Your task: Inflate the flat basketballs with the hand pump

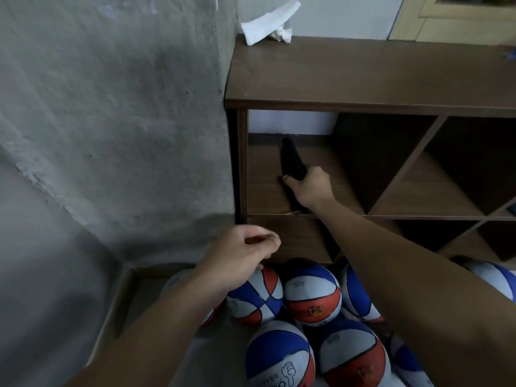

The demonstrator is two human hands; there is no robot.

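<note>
A black hand pump (291,159) lies in the upper left cubby of a brown wooden shelf unit (363,79). My right hand (308,187) reaches into that cubby and is closed around the pump's near end. Several red, white and blue basketballs (311,296) are piled on the floor in front of the shelf. My left hand (241,254) hovers over the ball at the pile's far left (258,300), fingers loosely curled, holding nothing that I can see.
A rough grey concrete wall (111,107) fills the left side. White crumpled paper (269,23) lies on the shelf's top back corner. More open cubbies (446,177) extend to the right. A low wooden frame (111,311) borders the balls at left.
</note>
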